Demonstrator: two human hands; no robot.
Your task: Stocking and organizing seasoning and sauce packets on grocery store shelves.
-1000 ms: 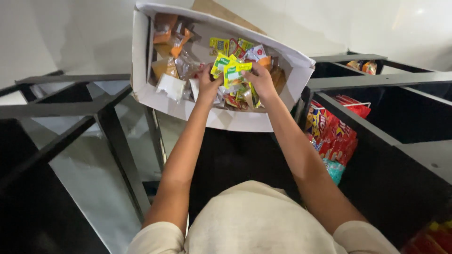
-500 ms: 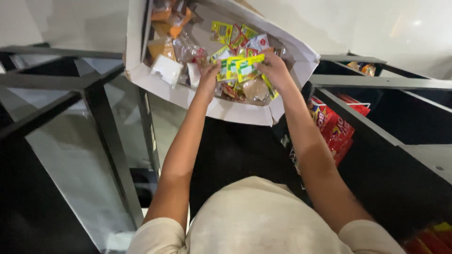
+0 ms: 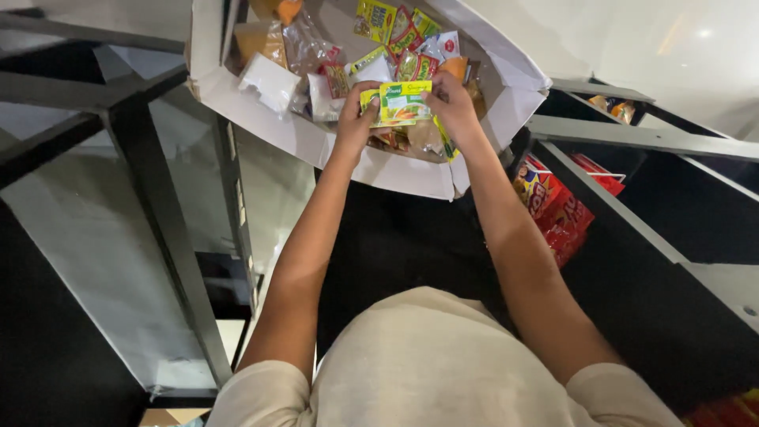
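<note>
Your two hands are together over the white box (image 3: 261,122), both clamped on one stack of yellow-green packets (image 3: 405,103). Your left hand (image 3: 354,119) pinches the stack's left end, your right hand (image 3: 455,107) its right end, and the stack sits level between them, just above the box's contents and near its front wall.

Below and behind the stack the box holds a loose mix: more yellow packets (image 3: 375,20) at the far side, red sachets (image 3: 411,47) next to them, clear bags (image 3: 304,47) and a white pack (image 3: 269,79) toward the left. To your right, a dark shelf (image 3: 632,213) carries red bags (image 3: 557,209), well apart from your hands.

The step in hand looks like gathering and squaring up like packets out of the mix. Whether the stack is lifted fully free of the items beneath it cannot be told from here.

The next move likely calls for a firm pinch on both ends so the thin packets do not fan out or slide, and a straight lift clear of the box's front wall before you carry the stack anywhere. Loose sachets below could snag and come along.
</note>
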